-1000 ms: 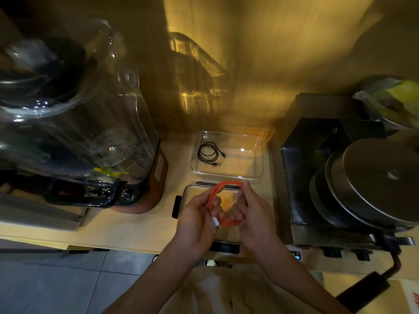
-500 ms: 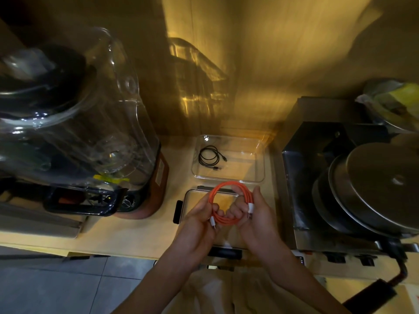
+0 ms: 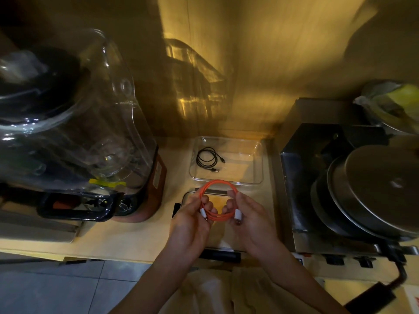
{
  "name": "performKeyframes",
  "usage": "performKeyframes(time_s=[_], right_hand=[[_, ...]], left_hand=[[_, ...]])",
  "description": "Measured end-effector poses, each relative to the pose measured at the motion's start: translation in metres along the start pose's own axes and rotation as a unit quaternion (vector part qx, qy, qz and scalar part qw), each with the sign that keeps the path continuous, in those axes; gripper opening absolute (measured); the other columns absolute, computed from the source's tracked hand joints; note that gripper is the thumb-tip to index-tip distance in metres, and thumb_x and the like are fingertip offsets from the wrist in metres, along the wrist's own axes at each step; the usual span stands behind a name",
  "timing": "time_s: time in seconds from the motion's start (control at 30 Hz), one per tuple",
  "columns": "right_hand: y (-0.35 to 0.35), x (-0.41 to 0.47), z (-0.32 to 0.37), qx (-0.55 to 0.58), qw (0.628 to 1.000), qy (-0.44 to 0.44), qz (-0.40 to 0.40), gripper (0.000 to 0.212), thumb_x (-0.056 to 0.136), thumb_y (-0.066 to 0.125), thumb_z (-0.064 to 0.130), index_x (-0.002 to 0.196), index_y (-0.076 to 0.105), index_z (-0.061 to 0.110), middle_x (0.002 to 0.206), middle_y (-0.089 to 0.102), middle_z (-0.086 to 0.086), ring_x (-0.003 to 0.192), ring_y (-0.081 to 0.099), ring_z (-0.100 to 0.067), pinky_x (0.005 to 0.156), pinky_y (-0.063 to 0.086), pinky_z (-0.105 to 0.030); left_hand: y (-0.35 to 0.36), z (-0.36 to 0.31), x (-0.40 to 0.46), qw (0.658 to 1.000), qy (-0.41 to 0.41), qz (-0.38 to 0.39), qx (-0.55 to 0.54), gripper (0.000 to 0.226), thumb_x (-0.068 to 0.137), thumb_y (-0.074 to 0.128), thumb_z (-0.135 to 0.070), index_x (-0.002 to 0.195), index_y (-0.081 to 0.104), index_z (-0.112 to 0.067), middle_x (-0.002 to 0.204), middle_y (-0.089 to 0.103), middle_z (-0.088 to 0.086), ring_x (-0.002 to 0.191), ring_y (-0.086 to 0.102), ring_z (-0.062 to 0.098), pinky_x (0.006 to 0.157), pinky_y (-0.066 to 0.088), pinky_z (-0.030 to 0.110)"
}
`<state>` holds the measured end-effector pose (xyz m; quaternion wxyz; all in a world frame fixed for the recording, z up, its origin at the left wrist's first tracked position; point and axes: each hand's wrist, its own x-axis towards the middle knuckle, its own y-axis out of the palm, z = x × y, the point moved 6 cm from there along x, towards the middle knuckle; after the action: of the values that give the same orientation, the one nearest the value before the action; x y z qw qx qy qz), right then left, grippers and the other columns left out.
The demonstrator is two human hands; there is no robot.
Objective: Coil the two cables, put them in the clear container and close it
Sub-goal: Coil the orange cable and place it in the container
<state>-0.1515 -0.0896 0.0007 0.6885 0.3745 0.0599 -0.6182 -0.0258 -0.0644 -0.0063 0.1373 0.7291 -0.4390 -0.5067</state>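
Two hands: I see both pinching one coil at its opposite sides.
Left hand (image 3: 192,219): fingers curled round the orange cable (image 3: 217,201) — white plug just below its thumb.
Right hand (image 3: 250,214): grasping the coil's other side.
Black cable (image 3: 206,158): coiled, beyond the grip, inside the clear container (image 3: 257,165).
Lid (image 3: 189,196): beneath the grip.

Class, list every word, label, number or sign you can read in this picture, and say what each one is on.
None can be read.
Label on the blender base: print too blurred.
Red mark on the paper at the bottom right corner: cut off, unreadable.
Orange cable, black cable, clear container: no text visible.
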Motion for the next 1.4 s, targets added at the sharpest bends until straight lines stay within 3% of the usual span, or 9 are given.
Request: performKeyframes(time_s=[0.2, 0.27, 0.4, 0.6, 0.7, 0.87, 1.03, 1.27, 1.4], right_hand=[[-0.018, 0.009, 0.014, -0.223, 0.970, -0.056, -0.077, 0.031, 0.100, 0.051, 0.033, 0.096, 0.075, 0.014, 0.093, 0.067, -0.023, 0.088, 0.059, -0.030, 0.080, 0.050, -0.045], [-0.022, 0.012, 0.016, -0.217, 0.972, -0.044, -0.078, 0.031, 0.098, 0.053, 0.038, 0.096, 0.077, 0.019, 0.099, 0.065, -0.028, 0.082, 0.054, -0.028, 0.066, 0.044, -0.038], [-0.025, 0.024, 0.020, -0.183, 0.979, -0.034, -0.087, 0.029, 0.097, 0.055, 0.038, 0.101, 0.078, 0.020, 0.091, 0.073, -0.011, 0.069, 0.054, -0.014, 0.051, 0.039, -0.022], [-0.029, 0.048, 0.031, -0.141, 0.981, -0.055, -0.120, 0.034, 0.098, 0.053, 0.036, 0.095, 0.077, 0.011, 0.067, 0.068, -0.001, 0.049, 0.053, -0.003, 0.043, 0.040, -0.017], [-0.032, 0.064, 0.034, -0.163, 0.976, -0.047, -0.137, 0.042, 0.101, 0.048, 0.038, 0.092, 0.074, 0.006, 0.070, 0.068, -0.014, 0.058, 0.058, -0.016, 0.055, 0.048, -0.029], [-0.035, 0.093, 0.038, -0.144, 0.983, -0.026, -0.112, 0.033, 0.105, 0.042, 0.017, 0.098, 0.068, -0.002, 0.053, 0.050, 0.002, 0.049, 0.041, -0.008, 0.044, 0.036, -0.016], [-0.044, 0.126, 0.042, -0.144, 0.984, -0.019, -0.105, 0.028, 0.103, 0.043, 0.006, 0.107, 0.070, 0.001, 0.075, 0.057, -0.013, 0.056, 0.045, -0.011, 0.052, 0.037, -0.024], [-0.060, 0.159, 0.049, -0.160, 0.958, -0.070, -0.227, 0.010, 0.096, 0.054, 0.003, 0.101, 0.062, 0.005, 0.071, 0.065, 0.001, 0.051, 0.056, 0.000, 0.047, 0.046, -0.014], [-0.061, 0.176, 0.048, -0.177, 0.954, -0.044, -0.238, 0.020, 0.097, 0.052, 0.001, 0.105, 0.067, 0.010, 0.095, 0.069, -0.005, 0.076, 0.060, -0.006, 0.061, 0.048, -0.019]], left_hand=[[0.004, -0.006, 0.006, 0.994, 0.034, 0.014, 0.106, 0.031, 0.104, 0.032, -0.006, 0.121, 0.056, 0.002, 0.080, 0.053, 0.005, 0.065, 0.051, 0.012, 0.071, 0.045, 0.028], [0.007, -0.007, 0.009, 0.990, 0.034, 0.019, 0.132, 0.033, 0.104, 0.033, -0.005, 0.125, 0.059, -0.004, 0.078, 0.054, 0.005, 0.066, 0.053, 0.013, 0.075, 0.046, 0.029], [0.013, -0.008, 0.020, 0.983, 0.028, 0.031, 0.179, 0.034, 0.103, 0.039, -0.008, 0.113, 0.071, -0.014, 0.078, 0.056, 0.005, 0.072, 0.056, 0.015, 0.082, 0.048, 0.032], [0.015, -0.009, 0.045, 0.945, 0.009, -0.003, 0.326, 0.034, 0.103, 0.046, -0.015, 0.103, 0.077, -0.030, 0.089, 0.070, -0.002, 0.093, 0.061, 0.013, 0.075, 0.049, 0.029], [0.021, -0.013, 0.060, 0.937, 0.013, -0.024, 0.350, 0.038, 0.102, 0.048, -0.013, 0.093, 0.077, -0.036, 0.083, 0.074, -0.007, 0.079, 0.068, 0.003, 0.064, 0.053, 0.022], [0.029, -0.021, 0.094, 0.941, 0.026, -0.062, 0.332, 0.031, 0.101, 0.050, -0.008, 0.110, 0.072, -0.029, 0.088, 0.075, -0.004, 0.072, 0.067, 0.005, 0.054, 0.053, 0.017], [0.031, -0.016, 0.134, 0.943, 0.016, -0.105, 0.316, 0.025, 0.100, 0.052, -0.007, 0.113, 0.070, -0.018, 0.082, 0.074, -0.001, 0.072, 0.065, 0.013, 0.059, 0.057, 0.027], [0.035, -0.004, 0.179, 0.933, 0.029, -0.143, 0.330, 0.015, 0.098, 0.055, -0.007, 0.111, 0.062, -0.004, 0.086, 0.072, 0.005, 0.064, 0.068, 0.010, 0.051, 0.055, 0.022], [0.035, -0.002, 0.200, 0.929, 0.023, -0.133, 0.345, 0.016, 0.099, 0.053, -0.005, 0.114, 0.058, -0.003, 0.089, 0.069, 0.008, 0.072, 0.067, 0.014, 0.057, 0.058, 0.024]])
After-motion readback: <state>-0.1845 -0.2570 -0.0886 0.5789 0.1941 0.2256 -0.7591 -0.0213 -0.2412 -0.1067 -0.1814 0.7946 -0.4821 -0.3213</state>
